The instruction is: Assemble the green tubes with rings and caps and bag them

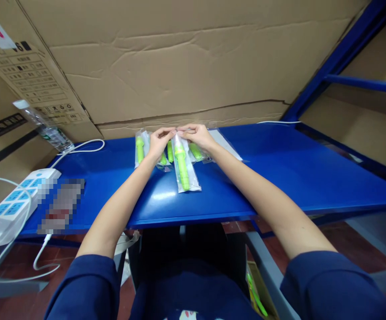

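Observation:
A clear plastic bag (pixel 195 180) with a green pen-like item (pixel 182 166) inside lies on the blue table, its top end pointing away from me. My left hand (pixel 161 140) pinches the far end of this bag from the left. From the right, my right hand (pixel 197 134) pinches the same end, the fingertips of both hands nearly touching. Another bagged green item (pixel 140 149) lies left of my left hand. More green items in clear bags show partly behind and between my hands, among them one (pixel 195 151) under my right hand.
On the left are a white power strip (pixel 14 200), a pixelated phone-like object (pixel 62 206) with a white cable, and a clear bottle (pixel 48 129) leaning on cardboard (pixel 179 66). A flat white packet (pixel 225 144) lies right of my hands. The blue table's (pixel 279 178) front edge is near me.

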A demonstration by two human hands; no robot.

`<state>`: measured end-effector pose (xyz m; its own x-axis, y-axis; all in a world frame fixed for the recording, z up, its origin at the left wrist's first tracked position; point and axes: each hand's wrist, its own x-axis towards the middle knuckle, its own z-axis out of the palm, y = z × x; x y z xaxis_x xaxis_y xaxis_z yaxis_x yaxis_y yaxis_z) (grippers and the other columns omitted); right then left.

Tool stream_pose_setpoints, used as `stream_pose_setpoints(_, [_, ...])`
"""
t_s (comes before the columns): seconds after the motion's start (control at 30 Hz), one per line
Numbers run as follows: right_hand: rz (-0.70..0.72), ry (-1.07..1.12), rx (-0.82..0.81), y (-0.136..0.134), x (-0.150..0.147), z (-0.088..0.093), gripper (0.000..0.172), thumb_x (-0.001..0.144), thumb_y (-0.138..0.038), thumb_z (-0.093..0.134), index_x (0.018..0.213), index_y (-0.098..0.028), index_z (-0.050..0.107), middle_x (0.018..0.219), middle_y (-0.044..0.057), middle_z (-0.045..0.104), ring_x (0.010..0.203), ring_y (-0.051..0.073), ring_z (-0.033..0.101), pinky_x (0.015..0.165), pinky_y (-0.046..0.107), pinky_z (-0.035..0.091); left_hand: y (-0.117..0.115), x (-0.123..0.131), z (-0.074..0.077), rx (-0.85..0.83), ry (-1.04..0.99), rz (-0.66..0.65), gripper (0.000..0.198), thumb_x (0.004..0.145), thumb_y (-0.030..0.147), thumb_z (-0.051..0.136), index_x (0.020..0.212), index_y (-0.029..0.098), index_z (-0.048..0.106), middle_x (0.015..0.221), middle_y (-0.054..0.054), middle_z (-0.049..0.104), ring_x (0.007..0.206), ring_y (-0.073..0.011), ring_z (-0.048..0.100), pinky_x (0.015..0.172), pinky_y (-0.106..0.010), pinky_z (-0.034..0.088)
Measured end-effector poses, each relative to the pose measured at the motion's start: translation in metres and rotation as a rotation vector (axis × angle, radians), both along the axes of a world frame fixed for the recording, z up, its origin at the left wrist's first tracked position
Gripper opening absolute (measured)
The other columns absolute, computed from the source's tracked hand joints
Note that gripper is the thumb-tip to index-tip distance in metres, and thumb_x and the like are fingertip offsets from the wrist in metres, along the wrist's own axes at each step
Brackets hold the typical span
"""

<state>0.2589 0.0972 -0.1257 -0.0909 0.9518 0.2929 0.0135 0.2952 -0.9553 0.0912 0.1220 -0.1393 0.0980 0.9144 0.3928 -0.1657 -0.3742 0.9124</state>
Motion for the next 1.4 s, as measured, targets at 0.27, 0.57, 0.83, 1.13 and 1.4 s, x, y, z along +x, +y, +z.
stream_pose_setpoints(0.27, [-0.002,0.137,-0.175,-0.003,-0.001,0.007,0.028,0.065,-0.025,0.089,0.090,-0.019,0.076,0.091,0.004,0.076,0.081,0.015,0.069,0.083,0.032,0.057,0.000,0.006,0.000,-0.137,-0.106,-0.054,0.013,0.080,0.014,0.071,0.090,0.022,0.074,0.107,-0.004,0.077,0.112,-0.0217,0.069,0.102,-0.036,0.054])
stream_pose_setpoints(0.57, [-0.035,0.193,-0.305,-0.001,0.000,0.009,0.018,0.071,-0.005,0.079,0.082,-0.020,0.078,0.088,0.002,0.077,0.083,0.013,0.071,0.098,0.036,0.053,-0.002,0.009,-0.004,-0.114,-0.133,-0.042,0.013,0.072,0.013,0.075,0.084,0.017,0.072,0.095,-0.002,0.078,0.101,-0.0175,0.072,0.100,-0.032,0.054])
stream_pose_setpoints(0.83, [-0.032,0.219,-0.249,0.003,0.000,0.007,0.017,0.064,-0.005,0.078,0.067,-0.019,0.070,0.073,-0.001,0.072,0.077,0.014,0.068,0.087,0.032,0.057,-0.003,0.010,-0.005,-0.155,-0.163,-0.029,0.012,0.073,0.012,0.074,0.077,0.018,0.064,0.093,-0.001,0.076,0.093,-0.0142,0.071,0.095,-0.030,0.054])
stream_pose_setpoints(1.13, [-0.044,0.209,-0.148,0.000,-0.003,0.008,0.017,0.063,-0.006,0.076,0.067,-0.019,0.068,0.076,0.000,0.071,0.079,0.014,0.067,0.093,0.032,0.054,-0.005,0.009,0.005,-0.235,-0.201,-0.111,0.020,0.086,0.031,0.070,0.075,0.018,0.059,0.084,-0.002,0.072,0.086,-0.0136,0.070,0.090,-0.030,0.053])
stream_pose_setpoints(1.4, [-0.078,0.174,-0.043,-0.004,-0.009,0.008,0.015,0.066,-0.013,0.077,0.071,-0.021,0.065,0.082,0.001,0.071,0.089,0.017,0.068,0.095,0.033,0.053,-0.011,0.014,0.002,-0.352,-0.136,-0.174,0.025,0.094,0.038,0.067,0.082,0.017,0.057,0.070,-0.002,0.065,0.072,-0.0144,0.066,0.083,-0.033,0.056])
